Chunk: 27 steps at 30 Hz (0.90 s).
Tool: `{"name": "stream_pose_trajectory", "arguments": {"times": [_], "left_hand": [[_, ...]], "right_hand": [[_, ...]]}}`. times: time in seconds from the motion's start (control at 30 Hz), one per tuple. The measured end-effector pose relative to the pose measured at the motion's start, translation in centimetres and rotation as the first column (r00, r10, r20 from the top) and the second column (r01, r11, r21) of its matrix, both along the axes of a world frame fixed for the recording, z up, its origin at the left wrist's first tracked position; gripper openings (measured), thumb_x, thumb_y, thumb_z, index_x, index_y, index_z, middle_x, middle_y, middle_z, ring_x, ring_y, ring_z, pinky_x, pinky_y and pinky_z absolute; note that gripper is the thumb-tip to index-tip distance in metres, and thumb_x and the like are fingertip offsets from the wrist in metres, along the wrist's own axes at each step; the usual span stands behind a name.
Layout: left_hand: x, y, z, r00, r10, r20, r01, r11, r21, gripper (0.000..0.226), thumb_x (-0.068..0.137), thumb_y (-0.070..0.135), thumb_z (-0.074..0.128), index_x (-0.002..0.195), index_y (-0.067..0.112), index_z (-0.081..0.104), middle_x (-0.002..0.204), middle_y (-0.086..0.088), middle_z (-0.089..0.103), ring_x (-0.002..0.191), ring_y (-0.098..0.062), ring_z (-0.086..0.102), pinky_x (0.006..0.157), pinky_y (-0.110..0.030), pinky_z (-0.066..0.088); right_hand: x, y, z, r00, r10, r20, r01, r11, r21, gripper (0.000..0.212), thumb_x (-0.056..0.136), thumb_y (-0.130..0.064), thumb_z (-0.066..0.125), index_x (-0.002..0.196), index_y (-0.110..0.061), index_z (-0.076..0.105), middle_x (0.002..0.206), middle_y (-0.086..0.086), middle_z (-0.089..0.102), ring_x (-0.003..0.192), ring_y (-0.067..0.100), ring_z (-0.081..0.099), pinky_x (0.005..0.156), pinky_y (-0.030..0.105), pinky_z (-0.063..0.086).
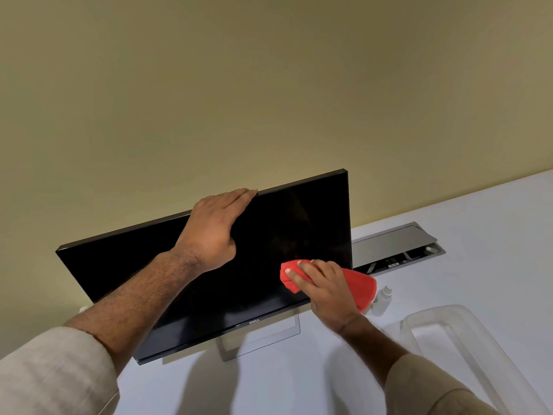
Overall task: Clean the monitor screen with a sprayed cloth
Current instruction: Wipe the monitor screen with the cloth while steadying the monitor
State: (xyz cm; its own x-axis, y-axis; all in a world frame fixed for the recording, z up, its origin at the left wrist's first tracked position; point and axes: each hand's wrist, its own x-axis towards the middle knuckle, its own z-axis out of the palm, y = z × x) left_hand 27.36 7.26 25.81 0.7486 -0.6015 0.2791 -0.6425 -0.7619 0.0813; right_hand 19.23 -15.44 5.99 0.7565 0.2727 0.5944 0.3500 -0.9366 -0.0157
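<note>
The monitor (167,274) stands on the white tabletop (478,223), its dark screen facing the person. The left hand (214,232) grips the monitor's top edge, fingers curled over it and thumb against the screen. The right hand (324,290) holds a red cloth (360,287) and presses it against the monitor's lower right area, fingers spread flat over the fabric. A small white spray bottle (383,299) stands just right of the monitor, partly hidden by the cloth. A clear plastic container (466,339) lies farther right of the monitor. An open cable hatch (395,248) sits behind the monitor's right edge.
</note>
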Motion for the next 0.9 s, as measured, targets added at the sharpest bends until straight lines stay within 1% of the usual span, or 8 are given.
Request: {"name": "stream_pose_trajectory", "arguments": {"times": [0.1, 0.17, 0.27, 0.37, 0.5, 0.73, 0.8, 0.9], "left_hand": [[-0.2, 0.1, 0.0, 1.000, 0.002, -0.008, -0.002, 1.000, -0.003, 0.098, 0.062, -0.003, 0.060, 0.150, 0.025, 0.028, 0.151, 0.004, 0.039, 0.137, -0.020, 0.036, 0.111, -0.038, 0.023], [-0.3, 0.1, 0.0, 1.000, 0.001, -0.006, -0.001, 1.000, -0.007, 0.099, 0.062, -0.003, 0.060, 0.150, 0.025, 0.028, 0.151, 0.004, 0.039, 0.137, -0.020, 0.036, 0.111, -0.038, 0.023], [-0.3, 0.1, 0.0, 1.000, -0.004, -0.006, 0.004, 1.000, -0.006, 0.098, 0.061, -0.002, 0.061, 0.150, 0.024, 0.029, 0.151, 0.003, 0.040, 0.137, -0.021, 0.037, 0.111, -0.040, 0.025], [-0.1, 0.1, 0.0, 1.000, -0.019, 0.003, 0.019, 1.000, -0.015, 0.095, 0.059, 0.004, 0.058, 0.149, 0.021, 0.033, 0.149, 0.000, 0.043, 0.135, -0.023, 0.041, 0.107, -0.040, 0.028], [0.0, 0.0, 0.0, 1.000, -0.015, 0.005, 0.015, 1.000, -0.025, 0.094, 0.061, 0.000, 0.061, 0.149, 0.021, 0.034, 0.149, 0.000, 0.044, 0.135, -0.024, 0.041, 0.107, -0.039, 0.027], [-0.1, 0.0, -0.1, 1.000, -0.001, 0.002, 0.001, 1.000, -0.017, 0.096, 0.062, -0.004, 0.060, 0.149, 0.023, 0.031, 0.150, 0.003, 0.042, 0.136, -0.022, 0.039, 0.110, -0.039, 0.025], [-0.2, 0.0, -0.1, 1.000, -0.002, 0.005, 0.002, 1.000, -0.021, 0.096, 0.061, -0.005, 0.060, 0.149, 0.023, 0.032, 0.149, 0.002, 0.042, 0.136, -0.022, 0.040, 0.109, -0.040, 0.026], [-0.2, 0.0, -0.1, 1.000, 0.000, -0.001, 0.000, 1.000, -0.022, 0.097, 0.061, -0.005, 0.059, 0.149, 0.023, 0.032, 0.149, 0.002, 0.042, 0.136, -0.022, 0.040, 0.110, -0.041, 0.026]], "right_hand": [[1.2, 0.1, 3.6, 0.996, -0.074, 0.050, 0.054, 0.945, 0.324, 0.056, 0.084, -0.001, 0.045, 0.138, -0.013, 0.051, 0.125, 0.009, 0.053, 0.104, 0.030, 0.052, 0.084, 0.045, 0.047], [2.4, 0.6, 6.4, 0.980, -0.198, 0.026, 0.144, 0.793, 0.592, 0.056, 0.089, -0.011, 0.040, 0.145, -0.008, 0.040, 0.128, 0.011, 0.053, 0.111, 0.027, 0.050, 0.096, 0.039, 0.043], [3.9, 2.2, 9.8, 0.970, -0.239, 0.054, 0.120, 0.657, 0.744, 0.059, 0.087, -0.013, 0.041, 0.145, -0.003, 0.037, 0.130, 0.013, 0.048, 0.119, 0.023, 0.045, 0.106, 0.028, 0.034], [4.2, 4.4, 10.0, 0.987, -0.105, 0.122, 0.002, 0.767, 0.642, 0.060, 0.081, -0.006, 0.049, 0.140, 0.000, 0.046, 0.130, 0.012, 0.046, 0.119, 0.026, 0.045, 0.106, 0.034, 0.035], [2.9, 5.9, 5.3, 0.997, -0.014, 0.080, -0.011, 0.951, 0.310, 0.061, 0.081, -0.014, 0.055, 0.142, -0.014, 0.047, 0.137, 0.000, 0.044, 0.121, 0.026, 0.046, 0.100, 0.043, 0.035], [-0.3, 2.7, -1.2, 0.992, 0.084, -0.098, -0.107, 0.961, -0.256, 0.075, 0.067, -0.014, 0.062, 0.139, -0.026, 0.048, 0.132, -0.005, 0.056, 0.119, 0.022, 0.046, 0.100, 0.040, 0.030], [-0.3, 1.9, -1.0, 0.998, 0.031, -0.062, -0.047, 0.959, -0.278, 0.072, 0.066, -0.019, 0.065, 0.135, -0.034, 0.049, 0.130, -0.004, 0.053, 0.114, 0.023, 0.045, 0.097, 0.043, 0.030], [0.1, 1.8, 0.5, 0.991, -0.116, 0.065, 0.122, 0.988, -0.095, 0.068, 0.069, -0.014, 0.064, 0.130, -0.042, 0.054, 0.128, -0.002, 0.045, 0.107, 0.025, 0.045, 0.092, 0.046, 0.030]]}}
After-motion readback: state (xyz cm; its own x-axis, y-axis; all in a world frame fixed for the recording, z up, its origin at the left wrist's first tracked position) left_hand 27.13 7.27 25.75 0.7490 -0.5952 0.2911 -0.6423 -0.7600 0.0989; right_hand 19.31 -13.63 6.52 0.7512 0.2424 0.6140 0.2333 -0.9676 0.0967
